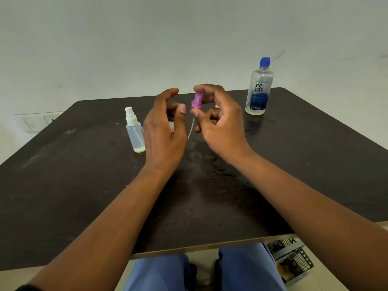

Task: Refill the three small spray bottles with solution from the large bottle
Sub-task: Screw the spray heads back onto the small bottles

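Observation:
My right hand [218,120] pinches a purple spray cap [197,102] above the table, its thin clear dip tube [191,128] hanging down. My left hand [165,131] hovers just left of the cap with fingers loosely curved and holds nothing that I can see. A small clear spray bottle with a white cap [134,131] stands upright left of my left hand, with a little liquid at its bottom. The large clear bottle with a blue cap and blue label [259,89] stands at the far right of the table. Other small bottles are hidden behind my hands.
The dark table [84,185] reaches to a pale wall at the back. Its front edge is near my blue-trousered knees. A metal mesh basket [294,261] sits on the floor at the lower right.

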`<state>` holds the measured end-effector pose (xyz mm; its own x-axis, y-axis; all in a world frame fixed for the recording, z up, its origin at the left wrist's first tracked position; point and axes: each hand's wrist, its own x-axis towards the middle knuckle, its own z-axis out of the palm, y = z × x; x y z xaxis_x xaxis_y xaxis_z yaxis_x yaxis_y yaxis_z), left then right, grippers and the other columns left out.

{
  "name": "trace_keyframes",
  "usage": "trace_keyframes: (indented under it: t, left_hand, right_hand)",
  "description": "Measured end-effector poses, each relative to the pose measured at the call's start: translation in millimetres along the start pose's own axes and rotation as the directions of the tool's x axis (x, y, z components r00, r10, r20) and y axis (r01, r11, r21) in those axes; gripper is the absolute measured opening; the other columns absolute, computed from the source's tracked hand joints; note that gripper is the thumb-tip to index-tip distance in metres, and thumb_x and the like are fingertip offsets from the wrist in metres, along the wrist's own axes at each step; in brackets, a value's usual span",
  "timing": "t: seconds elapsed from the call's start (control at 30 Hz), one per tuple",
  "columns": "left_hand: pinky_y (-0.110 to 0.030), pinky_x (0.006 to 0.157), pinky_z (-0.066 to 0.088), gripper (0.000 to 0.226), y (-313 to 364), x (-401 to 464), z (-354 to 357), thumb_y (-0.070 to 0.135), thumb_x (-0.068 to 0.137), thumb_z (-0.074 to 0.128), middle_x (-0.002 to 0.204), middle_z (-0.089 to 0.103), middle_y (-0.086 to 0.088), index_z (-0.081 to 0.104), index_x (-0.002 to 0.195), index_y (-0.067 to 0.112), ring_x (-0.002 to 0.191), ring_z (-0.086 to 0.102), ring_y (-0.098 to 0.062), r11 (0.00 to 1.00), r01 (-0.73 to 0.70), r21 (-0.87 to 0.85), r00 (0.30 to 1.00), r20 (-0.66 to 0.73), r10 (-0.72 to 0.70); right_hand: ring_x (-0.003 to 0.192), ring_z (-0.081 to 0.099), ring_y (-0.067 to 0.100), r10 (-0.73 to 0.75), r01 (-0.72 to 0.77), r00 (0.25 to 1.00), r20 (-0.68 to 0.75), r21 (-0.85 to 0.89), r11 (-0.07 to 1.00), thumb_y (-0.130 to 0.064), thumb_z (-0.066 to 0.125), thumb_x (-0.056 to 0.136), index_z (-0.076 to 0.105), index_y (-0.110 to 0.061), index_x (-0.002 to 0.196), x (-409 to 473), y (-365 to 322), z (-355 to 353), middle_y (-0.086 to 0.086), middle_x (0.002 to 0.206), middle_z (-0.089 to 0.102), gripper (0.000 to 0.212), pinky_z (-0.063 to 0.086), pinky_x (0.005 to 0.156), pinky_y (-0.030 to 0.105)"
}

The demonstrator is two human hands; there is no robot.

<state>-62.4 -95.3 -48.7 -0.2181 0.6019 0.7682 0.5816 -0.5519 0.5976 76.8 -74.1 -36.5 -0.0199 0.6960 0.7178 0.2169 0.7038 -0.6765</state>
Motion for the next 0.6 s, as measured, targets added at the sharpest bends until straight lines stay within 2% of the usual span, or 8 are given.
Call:
trace_keyframes:
  t: [0.07,0.13,0.2,0.27,0.33,0.4,0.47,0.6]
  left_hand:
    - [-0.035,0.111,0.046,0.048,-2.9,1.6,1.6,0.022,0.104,0.061,0.133,0.065,-0.001,0.049,0.149,0.012,0.127,0.059,-0.019,0.993,0.020,0.113,0.998,-0.062,-0.013]
    - [-0.033,0.122,0.033,0.064,-6.4,3.2,4.4,0.020,0.099,0.065,0.155,0.048,-0.008,0.038,0.157,0.009,0.147,0.042,-0.024,0.975,0.098,0.198,0.994,-0.065,-0.086]
    - [-0.040,0.130,0.022,0.077,-9.7,5.4,8.2,0.016,0.098,0.067,0.166,0.034,-0.014,0.026,0.162,0.006,0.157,0.029,-0.030,0.952,0.169,0.254,0.985,-0.031,-0.167]
    - [-0.044,0.133,0.014,0.082,-12.3,7.8,12.0,0.014,0.100,0.066,0.171,0.025,-0.017,0.016,0.165,0.005,0.161,0.019,-0.032,0.931,0.222,0.290,0.971,0.026,-0.239]
    - [-0.046,0.133,0.017,0.084,-13.6,9.5,14.9,0.014,0.103,0.064,0.173,0.022,-0.018,0.010,0.167,0.005,0.162,0.017,-0.033,0.915,0.253,0.313,0.954,0.079,-0.291]
    - [-0.042,0.130,0.022,0.083,-13.3,9.6,16.5,0.013,0.104,0.062,0.171,0.027,-0.017,0.008,0.168,0.005,0.160,0.024,-0.032,0.906,0.272,0.324,0.939,0.116,-0.323]
    - [-0.037,0.125,0.027,0.081,-13.0,9.7,17.5,0.012,0.106,0.060,0.169,0.032,-0.016,0.008,0.168,0.004,0.157,0.031,-0.030,0.898,0.300,0.321,0.926,0.128,-0.355]
    - [-0.041,0.119,0.036,0.078,-18.0,11.5,18.9,0.007,0.105,0.059,0.161,0.043,-0.020,0.011,0.167,0.005,0.149,0.044,-0.034,0.878,0.346,0.330,0.907,0.123,-0.403]
  right_hand:
    - [0.061,0.067,0.022,-0.026,0.022,0.995,-0.092,-0.053,0.998,-0.008,0.078,0.095,0.064,-0.013,0.128,2.8,-0.9,-2.4,-0.001,0.108,0.070,0.036,0.062,0.062,0.044]
    - [0.074,0.069,0.013,-0.051,0.034,0.984,-0.171,-0.101,0.994,-0.013,0.079,0.094,0.064,-0.012,0.126,5.5,-0.2,-4.7,-0.003,0.104,0.072,0.036,0.060,0.067,0.029]
    - [0.081,0.068,0.008,-0.085,0.059,0.976,-0.200,-0.135,0.989,-0.014,0.079,0.093,0.064,-0.011,0.126,6.3,0.5,-5.6,-0.004,0.101,0.072,0.036,0.057,0.071,0.024]
    - [0.083,0.067,0.008,-0.119,0.088,0.974,-0.191,-0.161,0.983,-0.015,0.080,0.093,0.064,-0.011,0.126,5.7,0.4,-4.6,-0.003,0.100,0.072,0.037,0.057,0.071,0.025]
    - [0.082,0.066,0.007,-0.150,0.119,0.974,-0.170,-0.178,0.977,-0.013,0.079,0.093,0.064,-0.010,0.126,4.8,0.5,-3.5,-0.002,0.100,0.072,0.037,0.055,0.069,0.023]
    - [0.082,0.066,0.008,-0.175,0.144,0.972,-0.154,-0.190,0.971,-0.012,0.079,0.093,0.064,-0.009,0.126,4.4,0.6,-2.6,0.000,0.101,0.071,0.036,0.054,0.068,0.021]
    - [0.083,0.067,0.011,-0.191,0.161,0.971,-0.144,-0.197,0.967,-0.011,0.079,0.093,0.064,-0.008,0.126,4.6,0.9,-1.8,0.002,0.101,0.071,0.036,0.055,0.069,0.022]
    - [0.083,0.067,0.012,-0.221,0.187,0.962,-0.157,-0.206,0.961,-0.008,0.078,0.094,0.064,-0.004,0.126,5.1,0.6,-0.9,0.005,0.102,0.071,0.035,0.056,0.073,0.021]
